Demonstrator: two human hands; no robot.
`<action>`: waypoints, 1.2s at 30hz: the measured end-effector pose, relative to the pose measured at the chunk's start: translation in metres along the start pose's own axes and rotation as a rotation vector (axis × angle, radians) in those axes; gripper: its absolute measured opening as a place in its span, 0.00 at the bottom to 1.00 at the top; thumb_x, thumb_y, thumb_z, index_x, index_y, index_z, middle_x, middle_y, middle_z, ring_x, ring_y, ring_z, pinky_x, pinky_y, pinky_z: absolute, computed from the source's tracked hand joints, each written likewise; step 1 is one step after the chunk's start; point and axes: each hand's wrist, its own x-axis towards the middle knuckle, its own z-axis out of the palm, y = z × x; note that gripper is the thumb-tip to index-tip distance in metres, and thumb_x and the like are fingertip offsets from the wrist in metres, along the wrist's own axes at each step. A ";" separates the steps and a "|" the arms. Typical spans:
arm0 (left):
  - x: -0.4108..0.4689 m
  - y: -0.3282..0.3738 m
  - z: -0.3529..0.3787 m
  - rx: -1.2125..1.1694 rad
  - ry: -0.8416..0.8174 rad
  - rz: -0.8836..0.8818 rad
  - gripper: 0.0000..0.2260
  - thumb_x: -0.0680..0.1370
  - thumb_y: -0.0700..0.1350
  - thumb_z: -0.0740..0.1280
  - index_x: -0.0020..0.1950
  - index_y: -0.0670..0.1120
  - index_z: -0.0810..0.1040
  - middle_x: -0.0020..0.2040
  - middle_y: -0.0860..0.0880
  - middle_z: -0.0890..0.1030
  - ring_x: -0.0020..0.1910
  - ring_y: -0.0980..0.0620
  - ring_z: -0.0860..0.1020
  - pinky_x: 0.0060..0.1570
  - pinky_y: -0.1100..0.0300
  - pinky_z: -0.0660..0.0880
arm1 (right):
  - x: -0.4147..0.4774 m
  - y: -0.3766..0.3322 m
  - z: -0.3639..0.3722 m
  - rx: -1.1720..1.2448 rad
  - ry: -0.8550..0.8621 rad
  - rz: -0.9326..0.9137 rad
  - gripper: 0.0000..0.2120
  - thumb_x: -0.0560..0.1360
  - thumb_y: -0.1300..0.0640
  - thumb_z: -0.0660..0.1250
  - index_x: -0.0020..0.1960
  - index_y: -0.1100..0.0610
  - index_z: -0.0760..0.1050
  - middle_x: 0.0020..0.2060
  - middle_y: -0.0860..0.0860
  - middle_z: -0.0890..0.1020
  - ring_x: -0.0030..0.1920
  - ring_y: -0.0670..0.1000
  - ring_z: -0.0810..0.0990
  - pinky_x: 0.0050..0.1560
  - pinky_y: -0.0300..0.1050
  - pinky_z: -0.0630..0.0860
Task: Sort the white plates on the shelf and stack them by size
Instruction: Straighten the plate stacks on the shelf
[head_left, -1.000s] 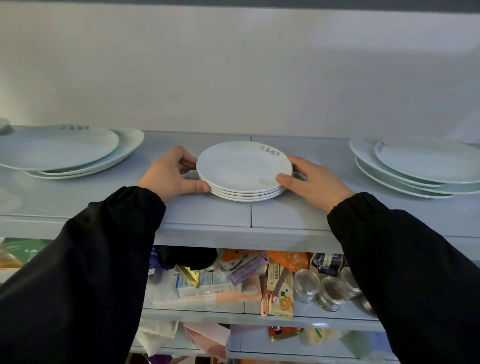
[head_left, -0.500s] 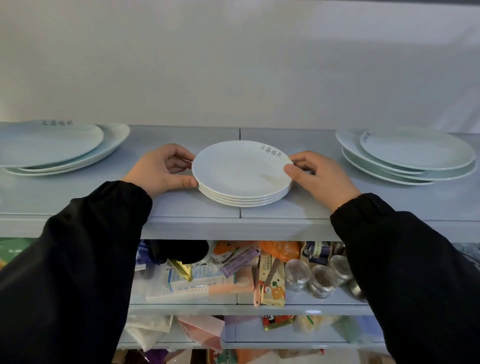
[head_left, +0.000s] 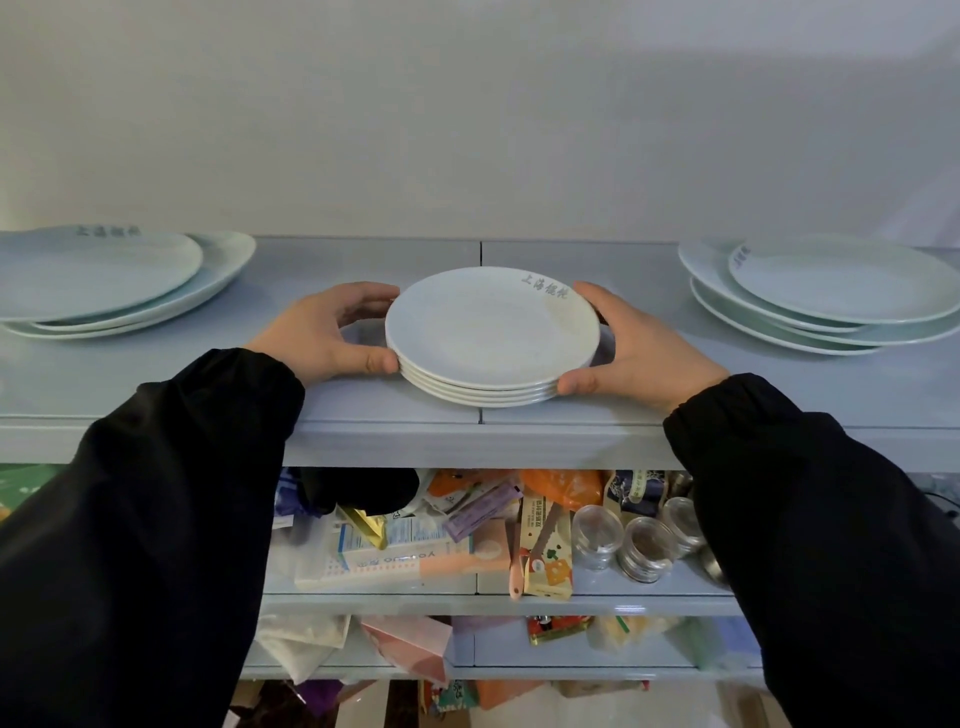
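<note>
Your left hand (head_left: 332, 332) gripped the stack of small white plates (head_left: 491, 322) at its 9 o'clock rim. The thumb pressed the near edge and the fingers curled round the far side. Your right hand (head_left: 639, 348) gripped the same stack at 3 o'clock, thumb against the lower rims near 5 o'clock, fingers curled behind the rim. Both sleeves were black.

The stack sat at the middle of the top shelf (head_left: 363, 260), close to its front edge and over the seam that ran from 12 to 6 o'clock across the pale grey-blue surface. Whether the bottom plate touched the surface or was raised off it could not be told. The top plate carried grey lettering at 1 o'clock.

At 9 o'clock from the stack, well apart, lay a loose pile of larger plates (head_left: 104, 280), unevenly overlapped. At 3 o'clock, also well apart, lay a second pile of larger plates (head_left: 831, 291), likewise offset.

A plain pale wall (head_left: 467, 130) stood directly behind the shelf. Below, at 6 o'clock, the lower shelf (head_left: 597, 597) held crowded packets and small clear jars (head_left: 644, 545).
</note>
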 end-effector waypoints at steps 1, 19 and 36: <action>0.000 0.000 0.000 0.013 -0.027 -0.007 0.43 0.51 0.71 0.78 0.64 0.64 0.72 0.60 0.67 0.78 0.65 0.67 0.73 0.65 0.69 0.64 | 0.001 0.000 0.001 -0.003 -0.002 -0.003 0.40 0.60 0.38 0.80 0.67 0.42 0.67 0.60 0.31 0.74 0.60 0.31 0.71 0.53 0.26 0.67; -0.004 0.012 0.002 0.145 -0.071 0.002 0.37 0.54 0.70 0.75 0.61 0.76 0.68 0.57 0.83 0.70 0.59 0.83 0.64 0.58 0.76 0.60 | 0.003 0.002 0.002 -0.086 -0.030 0.071 0.45 0.55 0.30 0.78 0.65 0.43 0.66 0.60 0.38 0.76 0.61 0.43 0.75 0.60 0.48 0.74; -0.008 0.003 -0.002 0.070 -0.025 -0.025 0.47 0.56 0.78 0.69 0.72 0.64 0.65 0.68 0.64 0.73 0.70 0.64 0.68 0.71 0.57 0.61 | -0.003 0.002 0.002 -0.022 0.024 0.112 0.64 0.51 0.26 0.74 0.79 0.46 0.50 0.78 0.43 0.58 0.76 0.45 0.57 0.73 0.45 0.59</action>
